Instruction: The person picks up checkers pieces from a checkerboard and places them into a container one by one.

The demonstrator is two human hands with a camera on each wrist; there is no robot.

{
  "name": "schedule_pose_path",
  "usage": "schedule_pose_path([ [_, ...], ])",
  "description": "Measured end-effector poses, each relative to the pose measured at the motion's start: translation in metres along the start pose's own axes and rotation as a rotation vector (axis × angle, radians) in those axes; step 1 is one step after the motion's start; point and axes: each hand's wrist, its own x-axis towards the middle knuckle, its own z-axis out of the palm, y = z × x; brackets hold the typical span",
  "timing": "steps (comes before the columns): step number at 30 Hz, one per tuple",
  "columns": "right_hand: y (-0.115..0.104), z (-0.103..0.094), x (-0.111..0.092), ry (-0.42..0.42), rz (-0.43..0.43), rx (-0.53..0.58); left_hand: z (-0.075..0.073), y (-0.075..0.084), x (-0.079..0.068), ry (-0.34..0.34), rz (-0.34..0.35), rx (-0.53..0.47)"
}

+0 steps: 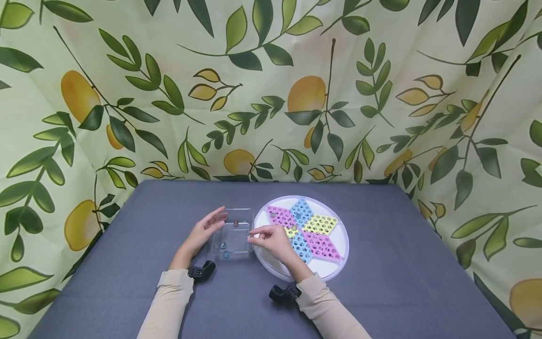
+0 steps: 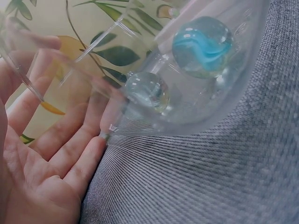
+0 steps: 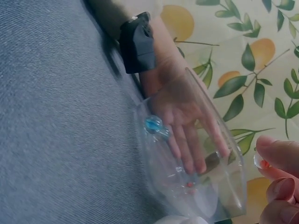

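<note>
1. Head: I see the right grip [image 1: 273, 239] at the right rim of the clear box [image 1: 239, 239].
2. Left wrist: the left grip [image 2: 42, 186], wide, touches the box, probably steadying it.
3. Right wrist: the right grip pinches a small marble [image 3: 259, 161] near the box, likely for precision; round, no long axis or heading.

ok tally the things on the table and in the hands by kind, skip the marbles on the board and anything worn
Clear box: 1
Game board: 1
Marbles in the box: 3
Marble pinched in the right hand: 1
Total: 6
</note>
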Motion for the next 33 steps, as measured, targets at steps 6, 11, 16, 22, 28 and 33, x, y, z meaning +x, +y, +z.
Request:
schedule_pose_path([
  [6, 0.002, 0.004, -0.003, -0.014, -0.017, -0.010, 0.000, 0.000, 0.000, 0.002, 0.006, 0.013],
  [11, 0.001, 0.005, -0.004, -0.015, -0.007, -0.033, 0.000, 0.000, 0.001, 0.002, -0.002, 0.029],
  [16, 0.004, 0.008, -0.003, -0.013, 0.003, -0.042, 0.001, 0.001, 0.001, 0.011, -0.026, 0.034],
  [22, -0.003, 0.009, -0.006, -0.045, 0.025, -0.047, 0.001, 0.002, 0.000, 0.008, -0.028, 0.042],
  [28, -0.029, 0.006, -0.016, -0.043, -0.008, -0.063, 0.000, 0.003, -0.001, 0.012, -0.041, 0.042],
  [33, -0.031, 0.005, -0.018, -0.039, -0.025, -0.054, 0.001, 0.003, -0.001, 0.009, -0.042, 0.032],
])
